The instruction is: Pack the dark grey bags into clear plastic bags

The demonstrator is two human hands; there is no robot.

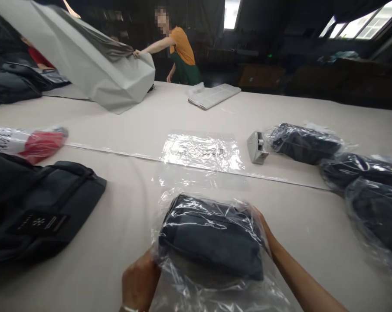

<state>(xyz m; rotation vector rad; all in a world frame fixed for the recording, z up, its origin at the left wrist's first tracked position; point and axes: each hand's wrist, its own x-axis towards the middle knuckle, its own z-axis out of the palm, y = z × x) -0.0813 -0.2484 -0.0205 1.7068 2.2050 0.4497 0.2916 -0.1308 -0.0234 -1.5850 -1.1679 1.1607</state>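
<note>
A dark folded bag [212, 236] lies inside a clear plastic bag [196, 294] at the bottom centre. My left hand [141, 277] is closed at the plastic's left edge, its fingertips partly hidden. At the right side of the same plastic is my right hand [259, 219], its fingers mostly hidden behind the film and the dark bag. Just beyond, a stack of flat clear plastic bags [200, 151] lies on the white table [127, 208].
Dark backpacks [43, 208] lie at the left, near a red and white wrapped item [43, 143]. A tape dispenser [257, 148] and several plastic-wrapped dark bags [303, 143] are at the right. Across the table, a person [184, 52] holds a large grey sheet [101, 65].
</note>
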